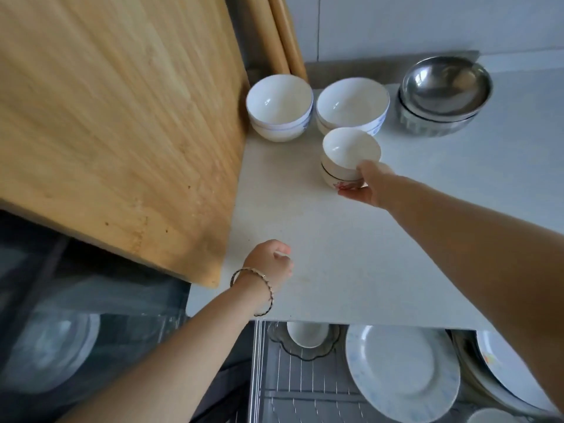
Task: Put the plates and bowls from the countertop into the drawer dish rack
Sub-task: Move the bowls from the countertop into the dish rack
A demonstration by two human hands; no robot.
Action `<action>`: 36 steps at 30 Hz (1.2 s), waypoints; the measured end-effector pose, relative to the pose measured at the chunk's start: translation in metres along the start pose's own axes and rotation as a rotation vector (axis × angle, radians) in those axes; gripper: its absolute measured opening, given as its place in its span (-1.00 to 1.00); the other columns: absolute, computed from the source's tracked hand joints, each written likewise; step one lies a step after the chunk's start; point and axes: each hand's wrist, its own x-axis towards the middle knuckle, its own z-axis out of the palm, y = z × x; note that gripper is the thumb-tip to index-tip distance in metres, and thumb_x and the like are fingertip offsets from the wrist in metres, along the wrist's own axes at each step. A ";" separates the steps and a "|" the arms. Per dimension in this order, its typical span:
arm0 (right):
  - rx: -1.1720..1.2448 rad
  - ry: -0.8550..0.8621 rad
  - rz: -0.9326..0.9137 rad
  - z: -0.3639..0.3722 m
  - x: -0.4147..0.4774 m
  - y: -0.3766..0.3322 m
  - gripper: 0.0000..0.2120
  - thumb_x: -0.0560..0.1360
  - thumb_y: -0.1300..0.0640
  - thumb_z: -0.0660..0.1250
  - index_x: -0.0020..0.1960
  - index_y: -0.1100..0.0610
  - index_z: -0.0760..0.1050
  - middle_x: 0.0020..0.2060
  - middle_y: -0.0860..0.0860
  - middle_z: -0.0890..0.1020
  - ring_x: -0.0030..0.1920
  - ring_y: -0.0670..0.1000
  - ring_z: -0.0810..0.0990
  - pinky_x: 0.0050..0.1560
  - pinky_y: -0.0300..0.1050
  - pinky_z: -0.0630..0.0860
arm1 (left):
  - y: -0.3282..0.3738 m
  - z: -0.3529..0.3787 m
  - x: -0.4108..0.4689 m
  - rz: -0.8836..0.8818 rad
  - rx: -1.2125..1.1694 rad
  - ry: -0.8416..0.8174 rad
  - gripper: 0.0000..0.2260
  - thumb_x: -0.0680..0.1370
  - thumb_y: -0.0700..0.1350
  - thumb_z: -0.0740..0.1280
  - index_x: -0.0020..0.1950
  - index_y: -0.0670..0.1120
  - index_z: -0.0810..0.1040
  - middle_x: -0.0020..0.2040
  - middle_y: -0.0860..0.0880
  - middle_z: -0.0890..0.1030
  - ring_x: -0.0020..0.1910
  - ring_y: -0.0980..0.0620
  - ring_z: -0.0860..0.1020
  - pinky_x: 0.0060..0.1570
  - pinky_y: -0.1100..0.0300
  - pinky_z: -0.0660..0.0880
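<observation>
On the white countertop (pixel 305 239) stands a small stack of white bowls with a red pattern (pixel 346 157). My right hand (pixel 366 186) grips this stack from its right side. Behind it stand two stacks of white bowls with blue trim, one at the left (pixel 279 106) and one to its right (pixel 352 103). A stack of steel bowls (pixel 442 93) stands at the back right. My left hand (pixel 270 264) hovers over the counter's front with fingers loosely curled, holding nothing. Below the counter edge the drawer dish rack (pixel 293 386) is pulled out.
A large wooden cutting board (pixel 116 123) leans at the left, right beside the left bowl stack. The rack holds a pale blue plate (pixel 403 374), a white cup on a dark glass dish (pixel 306 335), and more plates at the right (pixel 500 374). A black glass stove (pixel 76 331) lies lower left.
</observation>
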 end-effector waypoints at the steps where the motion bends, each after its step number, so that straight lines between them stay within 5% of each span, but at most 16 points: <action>1: -0.017 0.016 -0.017 -0.002 0.000 0.005 -0.55 0.53 0.32 0.05 0.42 0.24 0.17 0.09 0.25 0.39 -0.11 0.23 0.63 -0.02 0.08 0.63 | -0.004 0.001 -0.003 -0.004 -0.016 -0.003 -0.73 0.52 -0.29 0.15 0.15 -0.15 0.53 -0.09 -0.11 0.61 -0.21 -0.02 0.60 -0.30 0.26 0.46; 5: -0.099 0.010 -0.015 -0.035 -0.026 0.031 -0.63 0.48 0.33 0.02 0.28 0.19 0.24 -0.08 0.26 0.53 -0.31 0.18 0.62 -0.28 -0.04 0.65 | -0.004 0.011 -0.019 0.059 -0.045 -0.004 -0.72 0.53 -0.21 0.20 0.24 -0.11 0.48 -0.01 -0.11 0.63 -0.06 -0.08 0.65 -0.05 0.05 0.57; 9: -0.227 -0.089 0.039 -0.087 -0.084 0.059 -0.71 0.49 0.33 0.05 0.20 0.19 0.29 -0.12 0.22 0.54 -0.25 0.19 0.64 -0.24 -0.09 0.66 | 0.020 0.033 -0.054 -0.035 -0.375 -0.156 -0.49 0.56 -0.02 0.24 0.48 -0.03 0.16 0.15 -0.08 0.44 -0.14 -0.09 0.59 -0.21 0.09 0.57; 12: -0.379 -0.150 0.051 -0.127 -0.132 0.077 -0.72 0.50 0.34 0.07 0.18 0.18 0.35 -0.15 0.18 0.58 -0.26 0.20 0.64 -0.20 -0.06 0.66 | 0.028 0.059 -0.090 -0.083 -0.352 -0.362 -0.44 0.55 0.08 0.23 0.49 0.09 0.08 0.21 -0.07 0.39 -0.04 -0.18 0.61 -0.30 0.12 0.61; 15: -0.508 -0.216 0.059 -0.168 -0.175 0.097 -0.69 0.51 0.35 0.09 0.18 0.08 0.35 -0.17 0.09 0.58 -0.26 0.17 0.65 -0.15 0.00 0.66 | 0.018 0.089 -0.126 -0.108 -0.355 -0.473 -0.55 0.52 -0.01 0.31 0.34 0.01 0.22 0.14 -0.24 0.53 -0.24 -0.10 0.64 -0.24 0.04 0.62; 18: -0.653 -0.249 0.063 -0.207 -0.202 0.132 -0.61 0.50 0.33 0.12 0.20 -0.07 0.29 -0.12 -0.03 0.54 -0.21 0.15 0.67 -0.14 0.00 0.67 | -0.008 0.127 -0.155 -0.192 -0.355 -0.494 -0.65 0.53 -0.27 0.26 0.23 -0.02 0.23 -0.12 -0.17 0.58 -0.37 -0.05 0.62 -0.28 0.09 0.62; 21: -0.739 -0.227 0.157 -0.234 -0.205 0.184 -0.56 0.50 0.29 0.14 0.32 -0.01 0.28 -0.10 0.01 0.55 -0.23 0.14 0.66 -0.17 -0.02 0.66 | -0.044 0.173 -0.171 -0.322 -0.298 -0.468 -0.61 0.52 -0.38 0.17 0.25 -0.03 0.21 -0.21 -0.14 0.53 -0.39 -0.07 0.59 -0.33 0.14 0.62; 24: -0.732 -0.190 0.306 -0.249 -0.192 0.244 -0.53 0.49 0.30 0.13 0.38 0.07 0.29 0.00 0.08 0.49 -0.17 0.15 0.60 -0.29 -0.04 0.63 | -0.086 0.217 -0.172 -0.452 -0.212 -0.396 -0.60 0.52 -0.39 0.13 0.27 -0.03 0.23 -0.09 -0.13 0.48 -0.35 -0.09 0.53 -0.43 0.18 0.59; 27: -0.722 -0.158 0.390 -0.256 -0.173 0.294 -0.50 0.46 0.32 0.13 0.38 0.08 0.31 0.01 0.03 0.44 -0.08 0.12 0.53 -0.45 -0.14 0.59 | -0.123 0.251 -0.160 -0.517 -0.144 -0.306 -0.60 0.51 -0.39 0.11 0.30 -0.10 0.28 0.16 -0.18 0.36 -0.09 -0.18 0.46 -0.27 -0.04 0.59; 30: -0.779 -0.147 0.421 -0.259 -0.155 0.330 -0.44 0.42 0.34 0.13 0.39 0.03 0.28 0.06 0.10 0.51 0.04 0.21 0.53 -0.23 0.01 0.61 | -0.154 0.277 -0.144 -0.513 -0.054 -0.272 -0.56 0.51 -0.39 0.13 0.36 -0.12 0.26 0.18 -0.18 0.37 0.04 -0.16 0.36 -0.15 -0.12 0.55; 33: -0.906 -0.091 0.438 -0.264 -0.140 0.360 -0.51 0.45 0.32 0.18 0.37 0.15 0.30 0.20 0.16 0.55 0.21 0.18 0.52 0.10 -0.06 0.48 | -0.178 0.298 -0.128 -0.468 0.091 -0.288 -0.54 0.49 -0.37 0.16 0.39 -0.14 0.29 0.09 -0.18 0.47 0.01 -0.12 0.44 -0.08 -0.04 0.55; 36: -0.882 -0.002 0.499 -0.267 -0.128 0.375 -0.58 0.47 0.34 0.16 0.33 0.22 0.36 0.23 0.19 0.53 0.26 0.18 0.50 0.19 -0.06 0.44 | -0.191 0.316 -0.114 -0.472 0.139 -0.323 -0.53 0.47 -0.36 0.15 0.37 -0.11 0.35 0.22 -0.22 0.52 0.17 -0.18 0.50 0.10 -0.02 0.55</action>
